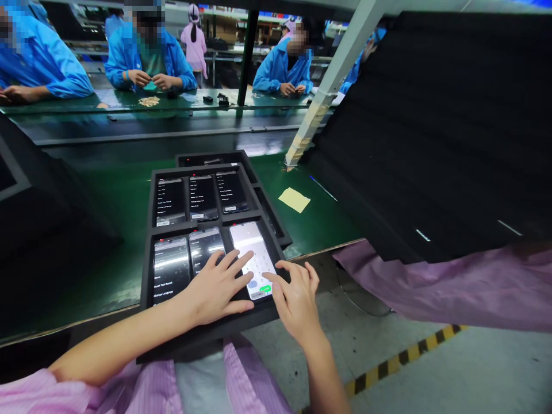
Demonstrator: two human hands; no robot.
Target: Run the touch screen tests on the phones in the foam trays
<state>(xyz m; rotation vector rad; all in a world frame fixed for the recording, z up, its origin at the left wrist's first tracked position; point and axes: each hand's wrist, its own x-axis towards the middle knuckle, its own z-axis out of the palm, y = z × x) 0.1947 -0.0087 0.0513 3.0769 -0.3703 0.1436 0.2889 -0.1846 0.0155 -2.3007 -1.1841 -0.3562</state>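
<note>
A black foam tray (149,230) holds several smartphones in separate slots, two rows deep. The front right smartphone (245,234) shows a bright dial pad with a green button. Over its left part and the neighbouring smartphone (206,237) my left hand (215,282) lies with fingers spread. My right hand (297,293) is at the bright phone's lower right, index finger extended onto or just above the keypad, the other fingers loosely bent, nothing held. Dark screens with white menu text show on the other phones, such as the front left smartphone (170,270).
Another black tray (282,233) sits beneath, sticking out behind and right. A yellow paper note (294,199) and a pen (322,188) lie on the green table (340,227). Black cloth (431,132) hangs at right beside a post (332,80). Several people in blue work across the bench.
</note>
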